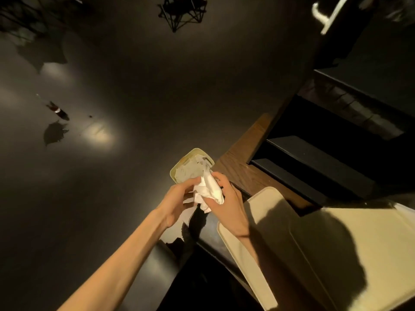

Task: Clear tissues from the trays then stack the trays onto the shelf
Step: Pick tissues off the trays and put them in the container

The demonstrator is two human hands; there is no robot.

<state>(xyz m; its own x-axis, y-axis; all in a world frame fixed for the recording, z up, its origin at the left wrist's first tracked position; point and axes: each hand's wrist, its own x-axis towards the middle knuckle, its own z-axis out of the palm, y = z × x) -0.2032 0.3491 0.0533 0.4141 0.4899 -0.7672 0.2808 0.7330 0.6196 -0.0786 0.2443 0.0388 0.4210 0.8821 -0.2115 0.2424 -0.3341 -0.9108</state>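
A crumpled white tissue is held between both my hands, in the middle of the view. My left hand grips its left side and my right hand grips its right side. Just beyond them on the floor stands a small cream bin with pale paper inside. Two cream trays lie at the lower right: the nearer-left tray and a second tray overlapping it. My right forearm crosses the first tray. The dark shelf with black ledges stands to the right of the bin.
A dark glossy floor fills the left and top, with light reflections. A black counter edge runs under the trays. A wooden strip borders the shelf. A small bottle-like object lies far left.
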